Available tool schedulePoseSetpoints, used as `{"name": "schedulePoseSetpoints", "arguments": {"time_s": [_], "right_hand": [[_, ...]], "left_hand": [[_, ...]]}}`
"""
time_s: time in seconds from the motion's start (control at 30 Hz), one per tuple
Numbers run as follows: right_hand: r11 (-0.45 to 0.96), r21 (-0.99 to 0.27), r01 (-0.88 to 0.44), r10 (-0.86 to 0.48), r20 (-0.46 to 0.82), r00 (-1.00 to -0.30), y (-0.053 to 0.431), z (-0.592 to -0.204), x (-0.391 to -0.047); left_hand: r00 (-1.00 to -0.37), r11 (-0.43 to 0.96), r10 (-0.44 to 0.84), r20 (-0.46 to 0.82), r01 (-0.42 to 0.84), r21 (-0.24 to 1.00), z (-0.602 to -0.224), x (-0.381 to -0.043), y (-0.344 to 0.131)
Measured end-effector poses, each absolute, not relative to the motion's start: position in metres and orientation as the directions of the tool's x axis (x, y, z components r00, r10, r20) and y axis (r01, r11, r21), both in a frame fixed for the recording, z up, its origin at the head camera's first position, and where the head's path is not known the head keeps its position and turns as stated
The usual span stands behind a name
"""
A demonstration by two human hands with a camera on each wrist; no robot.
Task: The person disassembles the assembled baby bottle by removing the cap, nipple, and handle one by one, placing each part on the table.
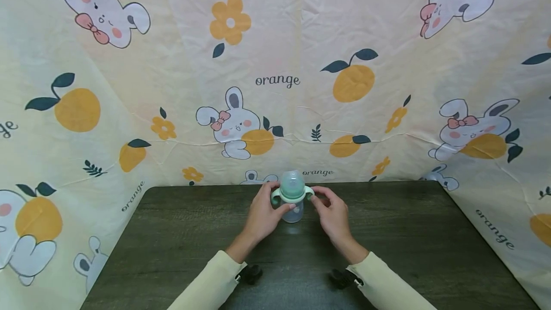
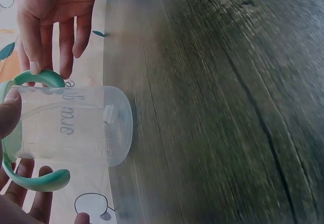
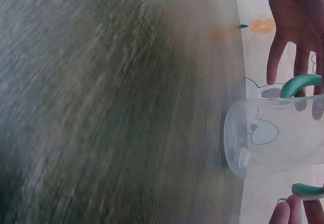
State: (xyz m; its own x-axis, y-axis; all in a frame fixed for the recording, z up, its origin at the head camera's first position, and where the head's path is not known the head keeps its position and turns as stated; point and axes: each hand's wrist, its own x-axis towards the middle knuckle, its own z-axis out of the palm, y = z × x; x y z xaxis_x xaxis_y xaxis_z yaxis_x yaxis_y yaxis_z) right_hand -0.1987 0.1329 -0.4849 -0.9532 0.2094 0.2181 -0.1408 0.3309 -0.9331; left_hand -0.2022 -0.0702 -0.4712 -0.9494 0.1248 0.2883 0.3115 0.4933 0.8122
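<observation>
A clear baby bottle [image 1: 292, 212] with a pale green collar, two green side handles [image 2: 48, 181] and a translucent green cap [image 1: 292, 184] is upright near the table's far edge. Inside it a straw tube with a small white weight [image 3: 244, 157] shows through the wall. My left hand [image 1: 263, 212] holds the bottle at its left handle, thumb laid across the front below the collar. On the other side my right hand [image 1: 332, 212] pinches the right handle between thumb and fingers. Whether the base touches the tabletop is hard to tell.
The dark wood-grain table [image 1: 193, 238] spreads in front and to both sides. Behind it hangs a cream cloth [image 1: 275, 51] printed with rabbits, oranges and flowers, reaching down to the table's far edge and past its sides.
</observation>
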Motion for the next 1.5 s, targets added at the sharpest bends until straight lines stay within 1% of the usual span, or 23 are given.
{"name": "schedulePoseSetpoints", "arguments": {"time_s": [0.5,0.83,1.27,1.5], "right_hand": [[0.348,-0.929,-0.123,0.244,0.217,-0.945,0.151,-0.484,-0.195],[0.352,-0.928,-0.122,0.230,0.212,-0.950,0.161,-0.484,-0.193],[0.381,-0.917,-0.117,0.243,0.221,-0.945,0.167,-0.484,-0.194],[0.393,-0.911,-0.129,0.242,0.237,-0.941,0.168,-0.484,-0.193]], "left_hand": [[-0.941,0.470,0.170,0.294,0.340,0.815,-0.471,-0.209,-0.054],[-0.930,0.463,0.195,0.311,0.367,0.807,-0.472,-0.212,-0.046],[-0.929,0.462,0.210,0.306,0.370,0.806,-0.469,-0.213,-0.041],[-0.937,0.439,0.199,0.286,0.346,0.829,-0.470,-0.214,-0.042]]}}
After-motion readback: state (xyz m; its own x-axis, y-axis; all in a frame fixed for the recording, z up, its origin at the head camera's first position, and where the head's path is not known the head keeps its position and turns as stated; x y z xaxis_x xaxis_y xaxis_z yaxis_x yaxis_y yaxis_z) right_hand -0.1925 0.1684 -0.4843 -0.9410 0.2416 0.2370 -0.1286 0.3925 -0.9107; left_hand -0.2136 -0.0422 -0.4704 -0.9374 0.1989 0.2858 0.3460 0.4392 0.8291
